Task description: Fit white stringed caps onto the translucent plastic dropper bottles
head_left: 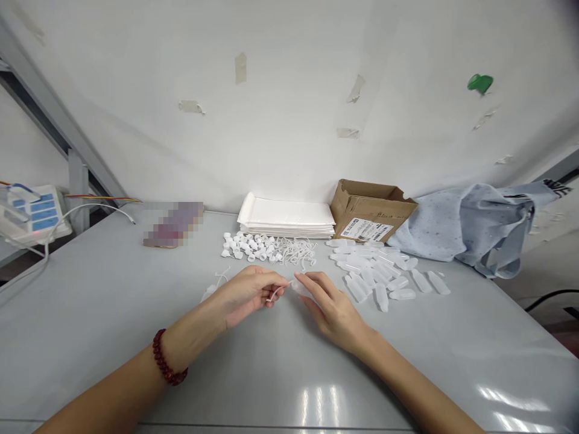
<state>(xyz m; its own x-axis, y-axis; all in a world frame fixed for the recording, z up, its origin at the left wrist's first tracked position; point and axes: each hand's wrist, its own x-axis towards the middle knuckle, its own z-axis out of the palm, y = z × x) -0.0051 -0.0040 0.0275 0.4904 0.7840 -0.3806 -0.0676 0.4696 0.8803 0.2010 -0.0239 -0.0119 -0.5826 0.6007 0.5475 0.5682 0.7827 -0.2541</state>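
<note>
My left hand [246, 293] is pinched closed on a thin white plastic hook piece [274, 295] just above the grey table [113, 301]. My right hand [330, 307] faces it, fingers curled round a small clear plastic bottle [298, 285] at its fingertips. The two parts nearly touch between the hands. A dark red bead bracelet [166, 359] sits on my left wrist. Behind the hands lie a pile of small white caps [246, 246], a tangle of thin white hooks [296, 251] and several clear bottles [384, 274] to the right.
A stack of white padded envelopes [287, 218] and an open cardboard box [368, 211] stand at the wall. A blue cloth [474, 226] lies at the right. A blurred-out object [174, 226] and a device with wires [31, 214] are at the left.
</note>
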